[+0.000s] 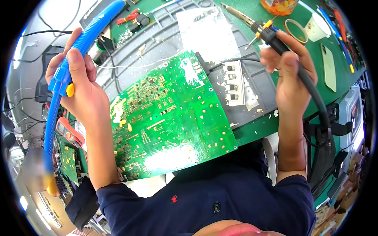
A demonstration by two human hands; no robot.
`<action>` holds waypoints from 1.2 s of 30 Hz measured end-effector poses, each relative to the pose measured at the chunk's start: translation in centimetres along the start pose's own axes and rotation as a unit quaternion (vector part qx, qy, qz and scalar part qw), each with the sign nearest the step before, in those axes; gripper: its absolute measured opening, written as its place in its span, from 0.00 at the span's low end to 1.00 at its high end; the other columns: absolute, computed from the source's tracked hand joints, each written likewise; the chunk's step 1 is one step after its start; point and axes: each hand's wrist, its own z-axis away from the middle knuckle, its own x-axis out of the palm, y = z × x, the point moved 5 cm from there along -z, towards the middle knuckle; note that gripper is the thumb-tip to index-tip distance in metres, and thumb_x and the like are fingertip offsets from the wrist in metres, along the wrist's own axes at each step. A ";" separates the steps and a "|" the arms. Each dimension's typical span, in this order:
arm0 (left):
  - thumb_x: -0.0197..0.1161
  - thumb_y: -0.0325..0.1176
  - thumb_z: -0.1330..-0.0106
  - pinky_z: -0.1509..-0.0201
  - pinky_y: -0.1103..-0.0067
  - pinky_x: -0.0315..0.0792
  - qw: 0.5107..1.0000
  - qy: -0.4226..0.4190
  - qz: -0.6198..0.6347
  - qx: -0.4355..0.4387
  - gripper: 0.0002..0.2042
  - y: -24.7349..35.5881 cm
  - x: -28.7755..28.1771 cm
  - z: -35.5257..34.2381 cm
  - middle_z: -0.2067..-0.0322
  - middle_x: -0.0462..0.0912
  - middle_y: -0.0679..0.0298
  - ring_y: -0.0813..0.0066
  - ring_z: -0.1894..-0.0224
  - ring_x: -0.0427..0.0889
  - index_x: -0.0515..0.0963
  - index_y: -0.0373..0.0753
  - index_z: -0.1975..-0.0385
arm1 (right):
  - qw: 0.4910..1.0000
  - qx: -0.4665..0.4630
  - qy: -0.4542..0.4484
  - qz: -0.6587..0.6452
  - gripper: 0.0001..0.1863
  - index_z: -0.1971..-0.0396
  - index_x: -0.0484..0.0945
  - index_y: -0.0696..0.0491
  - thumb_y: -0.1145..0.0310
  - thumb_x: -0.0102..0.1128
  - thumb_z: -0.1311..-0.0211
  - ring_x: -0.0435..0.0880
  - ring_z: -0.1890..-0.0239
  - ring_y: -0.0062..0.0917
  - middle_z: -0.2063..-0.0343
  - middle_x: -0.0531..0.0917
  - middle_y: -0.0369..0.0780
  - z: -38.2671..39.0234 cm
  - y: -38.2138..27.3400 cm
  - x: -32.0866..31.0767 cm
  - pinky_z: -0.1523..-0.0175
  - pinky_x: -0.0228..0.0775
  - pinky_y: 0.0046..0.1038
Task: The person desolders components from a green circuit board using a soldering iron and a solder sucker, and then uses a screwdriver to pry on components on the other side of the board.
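Observation:
My left hand is wrapped round a blue corrugated tube with a yellow-tabbed blue fitting, raised over the left of the bench. My right hand grips a black-handled soldering iron, its metal tip pointing up toward the back, with a thick cable hanging along my forearm. Between my arms, a large green circuit board lies underside up on a grey mat, glare covering part of it. A white strip bearing small black components sits right of the board, below a clear plastic bag.
The green bench holds a phone, a white cup, a tape roll, an orange jar and hand tools at right. A red multimeter, loose cables and another board lie at left.

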 end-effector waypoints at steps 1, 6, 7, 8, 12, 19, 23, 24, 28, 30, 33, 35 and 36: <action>0.57 0.32 0.33 0.81 0.93 0.56 1.000 0.003 -0.022 0.006 0.10 1.0 -0.6 -0.9 0.54 0.78 0.44 0.90 0.81 0.65 0.62 0.37 0.63 | 1.000 -0.006 0.009 -0.004 0.20 0.53 0.74 0.63 0.62 0.56 0.35 0.82 0.72 0.21 0.70 0.84 0.45 -0.3 -0.2 0.4 0.69 0.68 0.17; 0.63 0.33 0.37 0.75 0.89 0.60 0.986 0.051 -0.154 -0.035 0.09 4.0 -4.8 -3.9 0.67 0.83 0.56 0.90 0.80 0.65 0.68 0.38 0.69 | 0.997 -0.064 0.017 0.024 0.21 0.47 0.69 0.62 0.62 0.50 0.32 0.83 0.70 0.24 0.68 0.84 0.46 -0.9 -2.4 -0.5 0.65 0.71 0.19; 0.64 0.32 0.39 0.69 0.87 0.64 0.986 0.052 -0.161 -0.007 0.09 5.1 -5.7 -4.6 0.71 0.82 0.60 0.85 0.76 0.71 0.70 0.39 0.70 | 0.998 -0.061 0.011 0.014 0.21 0.46 0.69 0.62 0.61 0.47 0.31 0.83 0.70 0.24 0.68 0.84 0.47 -1.3 -3.4 -0.6 0.65 0.71 0.19; 0.65 0.31 0.40 0.67 0.87 0.66 0.982 0.063 -0.175 -0.020 0.09 5.0 -7.6 -4.9 0.72 0.82 0.61 0.83 0.74 0.74 0.71 0.38 0.69 | 0.998 -0.060 0.004 0.014 0.21 0.46 0.68 0.61 0.60 0.45 0.30 0.83 0.71 0.24 0.68 0.84 0.47 -1.5 -4.5 -0.4 0.65 0.70 0.19; 0.66 0.24 0.43 0.63 0.82 0.73 0.984 -0.036 -0.166 -0.048 0.10 5.3 -11.5 -2.2 0.73 0.81 0.62 0.77 0.68 0.81 0.71 0.35 0.65 | 0.996 -0.056 -0.053 -0.036 0.22 0.45 0.66 0.61 0.60 0.38 0.28 0.83 0.72 0.25 0.70 0.83 0.48 -2.1 -7.0 1.1 0.66 0.69 0.19; 0.68 0.28 0.43 0.76 0.85 0.62 0.948 -0.124 -0.263 -0.129 0.11 4.3 -10.1 7.8 0.80 0.70 0.74 0.90 0.77 0.68 0.70 0.37 0.68 | 0.971 -0.050 -0.170 -0.161 0.24 0.52 0.69 0.61 0.55 0.33 0.28 0.82 0.60 0.32 0.61 0.81 0.53 -1.5 -9.5 5.2 0.56 0.70 0.26; 0.65 0.25 0.54 0.74 0.67 0.68 0.833 -0.259 -0.487 -0.038 0.12 5.7 -7.0 9.8 0.82 0.75 0.53 0.53 0.77 0.78 0.68 0.39 0.73 | 0.954 -0.048 -0.234 -0.179 0.32 0.51 0.66 0.60 0.44 0.28 0.30 0.79 0.50 0.38 0.54 0.78 0.55 0.1 -9.9 8.6 0.47 0.67 0.31; 0.65 0.26 0.54 0.73 0.64 0.68 0.827 -0.270 -0.492 -0.037 0.12 6.5 -6.1 9.9 0.81 0.76 0.53 0.51 0.74 0.78 0.69 0.39 0.72 | 0.949 -0.058 -0.259 -0.170 0.34 0.50 0.65 0.60 0.42 0.26 0.31 0.77 0.48 0.40 0.52 0.76 0.57 0.6 -10.0 9.4 0.45 0.66 0.33; 0.65 0.33 0.54 0.72 0.62 0.70 0.804 -0.310 -0.506 -0.017 0.11 9.4 -3.6 10.5 0.82 0.77 0.55 0.52 0.76 0.79 0.71 0.40 0.73 | 0.932 -0.048 -0.314 -0.174 0.39 0.50 0.65 0.58 0.35 0.24 0.35 0.75 0.46 0.45 0.50 0.74 0.59 3.4 -10.7 11.5 0.43 0.64 0.37; 0.65 0.34 0.54 0.73 0.63 0.71 0.795 -0.324 -0.513 -0.026 0.11 10.3 -2.6 10.8 0.83 0.77 0.56 0.54 0.76 0.80 0.71 0.41 0.73 | 0.925 -0.054 -0.329 -0.180 0.39 0.52 0.65 0.57 0.34 0.24 0.36 0.74 0.45 0.46 0.49 0.73 0.60 4.3 -11.2 11.4 0.41 0.63 0.37; 0.65 0.34 0.53 0.76 0.65 0.71 0.794 -0.328 -0.511 -0.008 0.10 11.5 -1.1 11.1 0.84 0.78 0.58 0.56 0.78 0.80 0.72 0.41 0.73 | 0.909 -0.070 -0.381 -0.155 0.37 0.56 0.65 0.57 0.33 0.31 0.37 0.72 0.44 0.48 0.49 0.71 0.62 5.5 -11.8 11.5 0.40 0.63 0.41; 0.64 0.34 0.52 0.77 0.67 0.71 0.810 -0.311 -0.497 0.029 0.09 12.8 0.0 11.2 0.84 0.78 0.59 0.58 0.79 0.80 0.73 0.41 0.74 | 0.908 -0.056 -0.371 -0.188 0.38 0.56 0.66 0.59 0.33 0.42 0.42 0.74 0.46 0.45 0.50 0.73 0.61 7.0 -12.5 12.3 0.40 0.63 0.40; 0.64 0.34 0.52 0.78 0.68 0.71 0.809 -0.316 -0.494 0.022 0.09 13.1 0.4 11.4 0.85 0.78 0.60 0.60 0.80 0.80 0.74 0.41 0.74 | 0.907 -0.050 -0.364 -0.204 0.39 0.56 0.67 0.60 0.33 0.47 0.44 0.75 0.47 0.43 0.51 0.74 0.60 7.5 -12.7 12.6 0.39 0.63 0.40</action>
